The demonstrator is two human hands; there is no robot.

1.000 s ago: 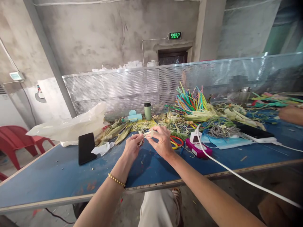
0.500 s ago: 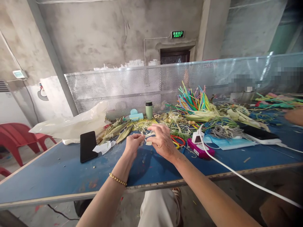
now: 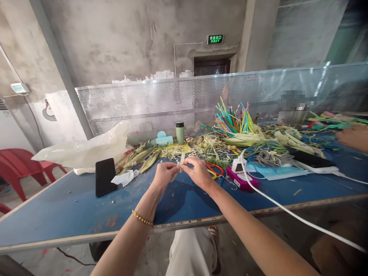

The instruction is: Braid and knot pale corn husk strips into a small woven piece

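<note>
Above the front half of the blue table (image 3: 63, 209), my left hand (image 3: 164, 175) and my right hand (image 3: 198, 173) meet fingertip to fingertip. Both are closed in a pinch on a pale strip (image 3: 182, 157), which looks like corn husk; its free end sticks up between them. The lower part of the strip is hidden by my fingers. Just behind my hands lie dried corn husks (image 3: 138, 157) and a heap of pale shreds (image 3: 212, 147). Red and yellow-handled scissors (image 3: 216, 168) lie right of my right hand.
A black phone (image 3: 105, 177), crumpled white paper (image 3: 125, 178) and a plastic bag (image 3: 86, 147) are on the left. On the right are a magenta box (image 3: 244, 180) with a white cable, and a blue mask (image 3: 278, 172). A green bottle (image 3: 179, 133) stands behind. Another person's hand (image 3: 353, 137) is far right.
My right hand was raised with its fingers spread over the strip; now it has come down to pinch it beside my left fingertips. The strip's end now points upward.
</note>
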